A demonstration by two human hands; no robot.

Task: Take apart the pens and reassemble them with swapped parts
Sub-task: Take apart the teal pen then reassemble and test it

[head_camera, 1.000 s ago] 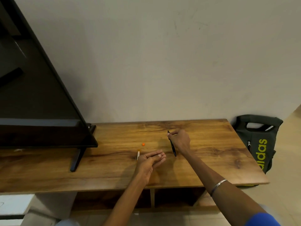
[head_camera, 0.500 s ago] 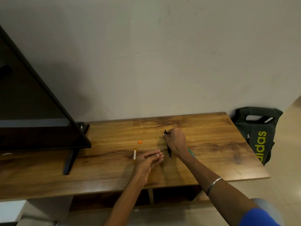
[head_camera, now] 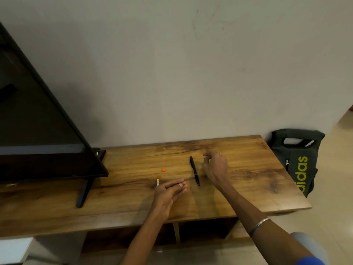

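The right hand (head_camera: pixel 215 166), which pinched the black pen (head_camera: pixel 194 171) 0.5 s ago, has released it and hovers loosely curled and empty just beside it on the wooden table (head_camera: pixel 248 178), while the left hand (head_camera: pixel 169 194) rests flat, so that pen looks finished.

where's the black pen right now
In the head view the black pen lies flat on the wooden table, right of centre. It sits between the two hands, just left of the right hand, and neither hand touches it.
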